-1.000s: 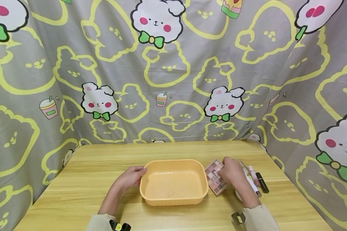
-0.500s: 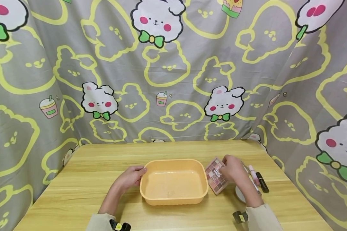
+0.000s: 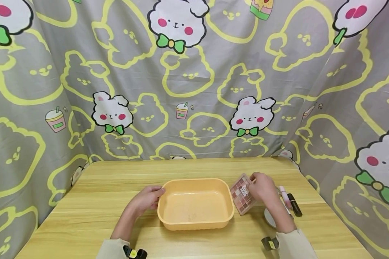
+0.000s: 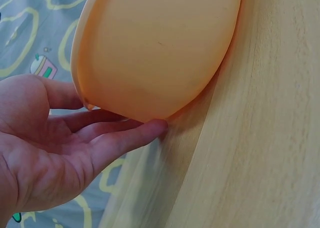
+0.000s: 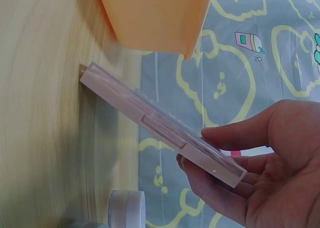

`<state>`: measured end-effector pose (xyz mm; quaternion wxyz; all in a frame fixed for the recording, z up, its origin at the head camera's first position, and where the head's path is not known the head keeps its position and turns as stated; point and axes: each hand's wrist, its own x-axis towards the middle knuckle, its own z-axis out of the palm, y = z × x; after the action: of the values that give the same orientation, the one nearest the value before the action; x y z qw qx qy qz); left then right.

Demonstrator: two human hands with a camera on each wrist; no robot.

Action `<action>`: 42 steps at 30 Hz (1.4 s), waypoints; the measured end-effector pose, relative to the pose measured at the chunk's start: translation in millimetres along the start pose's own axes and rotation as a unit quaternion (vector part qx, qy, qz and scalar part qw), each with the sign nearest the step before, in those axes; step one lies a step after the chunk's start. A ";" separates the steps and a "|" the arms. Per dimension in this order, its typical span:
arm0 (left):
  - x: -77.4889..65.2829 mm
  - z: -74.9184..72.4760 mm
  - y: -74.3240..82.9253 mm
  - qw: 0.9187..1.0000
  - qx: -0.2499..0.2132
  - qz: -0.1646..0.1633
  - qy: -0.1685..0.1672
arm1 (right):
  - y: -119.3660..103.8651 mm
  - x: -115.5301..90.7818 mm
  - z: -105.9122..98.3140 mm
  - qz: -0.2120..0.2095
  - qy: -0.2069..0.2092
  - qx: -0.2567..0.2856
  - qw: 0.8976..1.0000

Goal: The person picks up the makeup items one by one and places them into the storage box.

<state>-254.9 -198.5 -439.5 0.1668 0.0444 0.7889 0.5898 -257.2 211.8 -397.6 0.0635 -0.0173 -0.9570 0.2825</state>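
A yellow-orange plastic basin (image 3: 196, 226) sits on the table in front of me in the head view. My left hand (image 3: 145, 199) grips its left end; in the left wrist view the thumb is at the rim and the fingers (image 4: 135, 138) lie against the outer wall. To the right of the basin, an eyeshadow palette (image 3: 241, 197) with a clear lid is tilted up. My right hand (image 3: 263, 190) pinches its right edge between thumb and fingers. In the right wrist view, the palette's (image 5: 137, 110) far edge is low, at or near the tabletop.
Right of my right hand lie a pale pink tube (image 3: 284, 196) and a black tube (image 3: 294, 205). A round white item (image 3: 269, 218) sits partly under the right forearm. Patterned grey curtain (image 3: 207, 90) surrounds the wooden table (image 3: 116, 172).
My right hand has lifted the right edge of the palette, tilting it more steeply toward the basin. The left hand and basin stay in place.
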 end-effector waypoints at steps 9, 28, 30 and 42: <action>-0.7 1.0 1.1 1.000 0.005 0.004 -0.005 | 0.3 0.9 -0.8 0.009 0.005 0.009 1.000; -0.9 5.4 2.4 1.000 0.015 -0.003 0.003 | 0.1 0.6 -4.0 0.002 0.044 0.026 0.999; -0.9 5.8 2.7 1.000 0.015 -0.004 0.004 | 0.6 1.0 -4.5 -0.003 0.052 0.025 0.998; 0.6 5.6 1.3 1.000 0.017 -0.007 0.005 | 1.3 1.2 -5.1 -0.013 0.080 0.031 0.996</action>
<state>-253.8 -192.7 -439.8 0.1665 0.0392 0.7996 0.5757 -257.7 215.8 -394.0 0.1440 -0.0253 -0.9399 0.3086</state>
